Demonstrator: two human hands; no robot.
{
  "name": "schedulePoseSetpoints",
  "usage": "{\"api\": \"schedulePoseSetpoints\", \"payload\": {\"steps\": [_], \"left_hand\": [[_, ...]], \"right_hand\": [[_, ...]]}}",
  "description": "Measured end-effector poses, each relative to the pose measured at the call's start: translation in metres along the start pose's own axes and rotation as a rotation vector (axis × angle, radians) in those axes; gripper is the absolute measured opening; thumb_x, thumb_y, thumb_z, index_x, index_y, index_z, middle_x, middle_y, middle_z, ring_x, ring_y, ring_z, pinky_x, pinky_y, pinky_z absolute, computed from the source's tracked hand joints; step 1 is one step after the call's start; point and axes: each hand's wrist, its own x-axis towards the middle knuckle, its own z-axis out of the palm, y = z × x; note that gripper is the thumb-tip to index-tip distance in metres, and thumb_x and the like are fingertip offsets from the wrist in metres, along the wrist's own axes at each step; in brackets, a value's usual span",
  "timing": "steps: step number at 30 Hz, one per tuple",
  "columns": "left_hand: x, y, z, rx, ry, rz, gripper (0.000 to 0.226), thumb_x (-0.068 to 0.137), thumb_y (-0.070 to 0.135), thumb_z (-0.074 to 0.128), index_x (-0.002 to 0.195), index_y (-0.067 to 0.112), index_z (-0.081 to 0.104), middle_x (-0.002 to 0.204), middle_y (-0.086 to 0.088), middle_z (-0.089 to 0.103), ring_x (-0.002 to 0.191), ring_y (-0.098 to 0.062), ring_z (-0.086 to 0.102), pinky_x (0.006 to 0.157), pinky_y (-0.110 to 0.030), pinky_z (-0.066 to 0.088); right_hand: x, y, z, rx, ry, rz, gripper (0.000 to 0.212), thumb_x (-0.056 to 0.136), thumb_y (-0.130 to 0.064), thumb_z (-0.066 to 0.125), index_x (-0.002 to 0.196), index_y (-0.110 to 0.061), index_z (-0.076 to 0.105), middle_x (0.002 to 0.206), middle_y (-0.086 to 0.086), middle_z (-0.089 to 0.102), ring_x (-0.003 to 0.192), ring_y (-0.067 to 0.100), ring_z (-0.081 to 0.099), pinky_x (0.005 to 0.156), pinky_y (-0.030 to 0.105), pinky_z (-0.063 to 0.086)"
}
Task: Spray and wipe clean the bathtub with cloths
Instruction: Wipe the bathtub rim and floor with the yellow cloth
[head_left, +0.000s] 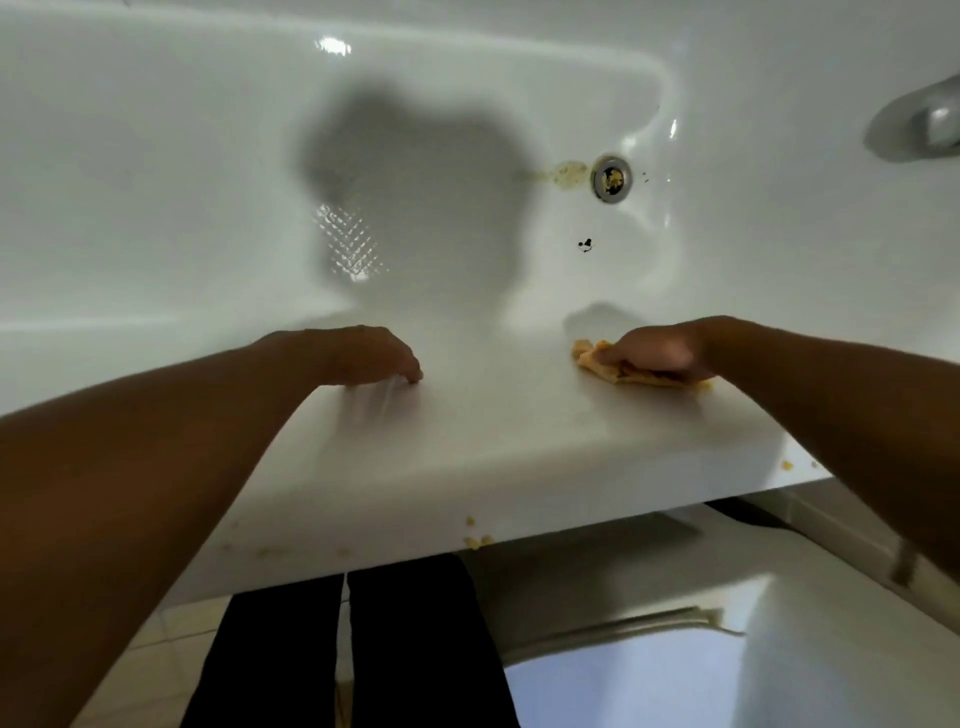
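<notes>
A white bathtub fills the view, with its near rim (493, 431) running across the middle. My right hand (660, 351) presses an orange cloth (597, 364) flat on the rim at the right. My left hand (363, 356) rests on the rim to the left, fingers bent down with the tips touching the surface, holding nothing. A metal drain (612, 177) sits in the tub floor at the upper right, with a yellowish stain (563, 174) beside it and small dark specks (585, 244) below it. Yellow crumbs (478, 540) dot the rim's outer edge.
A chrome tap (924, 124) juts in at the far right. Below the rim, my dark trouser legs (389, 649) stand on a tiled floor (156, 639). A white toilet (727, 649) is at the lower right.
</notes>
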Motion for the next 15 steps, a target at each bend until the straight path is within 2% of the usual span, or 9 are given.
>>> {"api": "schedulePoseSetpoints", "payload": {"steps": [1,2,3,4,6,7,10,12,15], "left_hand": [[0.0,0.001,0.001,0.014,0.0,-0.016,0.021,0.102,0.029,0.053,0.11,0.025,0.072,0.124,0.002,0.057,0.117,-0.022,0.051,0.094,-0.036,0.049],[0.001,0.005,0.004,0.028,-0.005,-0.028,0.02,0.1,0.032,0.055,0.107,0.025,0.072,0.127,0.0,0.058,0.119,-0.025,0.052,0.101,-0.041,0.048],[0.002,0.005,0.005,0.039,-0.004,-0.038,0.021,0.099,0.034,0.056,0.108,0.024,0.072,0.129,-0.002,0.059,0.12,-0.026,0.051,0.105,-0.044,0.046],[0.002,0.006,0.005,0.055,-0.007,-0.042,0.022,0.099,0.035,0.056,0.109,0.023,0.072,0.13,-0.003,0.059,0.121,-0.026,0.051,0.107,-0.045,0.044],[0.003,0.012,0.005,0.06,-0.008,-0.059,0.023,0.099,0.038,0.056,0.109,0.024,0.072,0.13,-0.004,0.058,0.122,-0.027,0.05,0.108,-0.048,0.044],[0.003,0.015,0.006,0.051,-0.015,-0.081,0.022,0.1,0.039,0.056,0.108,0.025,0.071,0.129,-0.003,0.056,0.121,-0.028,0.05,0.106,-0.05,0.047],[0.007,0.016,0.006,0.06,-0.029,-0.137,0.026,0.1,0.047,0.055,0.108,0.027,0.07,0.128,-0.002,0.052,0.121,-0.03,0.05,0.098,-0.054,0.052],[0.011,0.015,0.006,0.042,-0.036,-0.159,0.03,0.098,0.052,0.055,0.106,0.028,0.07,0.135,-0.002,0.051,0.127,-0.03,0.049,0.096,-0.054,0.051],[0.014,0.015,0.005,0.056,-0.052,-0.167,0.036,0.099,0.057,0.051,0.107,0.028,0.071,0.139,-0.002,0.05,0.131,-0.028,0.048,0.095,-0.054,0.05]], "right_hand": [[-0.005,-0.003,-0.002,0.004,0.023,0.002,0.058,0.108,-0.046,0.04,0.131,0.005,0.055,0.129,0.027,0.061,0.118,0.039,0.061,0.106,0.04,0.044],[-0.006,0.0,-0.005,0.02,0.044,-0.007,0.05,0.109,-0.042,0.039,0.125,0.001,0.059,0.122,0.027,0.062,0.112,0.039,0.062,0.101,0.039,0.046],[-0.012,0.0,-0.01,0.018,0.063,-0.009,0.04,0.109,-0.038,0.038,0.108,-0.006,0.063,0.104,0.022,0.062,0.092,0.035,0.06,0.088,0.037,0.046],[-0.016,0.005,-0.017,0.025,0.073,0.001,0.04,0.11,-0.035,0.036,0.09,-0.014,0.063,0.087,0.016,0.056,0.074,0.029,0.051,0.077,0.036,0.041],[-0.027,0.023,-0.031,-0.004,0.098,0.032,0.052,0.111,-0.033,0.03,0.069,-0.018,0.057,0.07,0.011,0.047,0.061,0.024,0.038,0.076,0.038,0.039],[-0.03,0.034,-0.035,-0.022,0.132,0.061,0.053,0.111,-0.034,0.029,0.068,-0.018,0.055,0.068,0.01,0.047,0.06,0.023,0.038,0.079,0.04,0.043],[-0.036,0.058,-0.037,-0.106,0.197,0.134,0.047,0.109,-0.038,0.036,0.075,-0.011,0.055,0.073,0.014,0.05,0.066,0.021,0.042,0.076,0.035,0.042],[-0.045,0.059,-0.028,-0.144,0.146,0.093,0.05,0.109,-0.038,0.039,0.096,0.001,0.067,0.095,0.025,0.061,0.082,0.025,0.053,0.09,0.037,0.045],[-0.061,0.038,-0.002,-0.121,0.057,-0.056,0.042,0.11,-0.04,0.038,0.125,-0.012,0.065,0.127,0.008,0.059,0.11,0.019,0.059,0.097,0.028,0.042]]}}
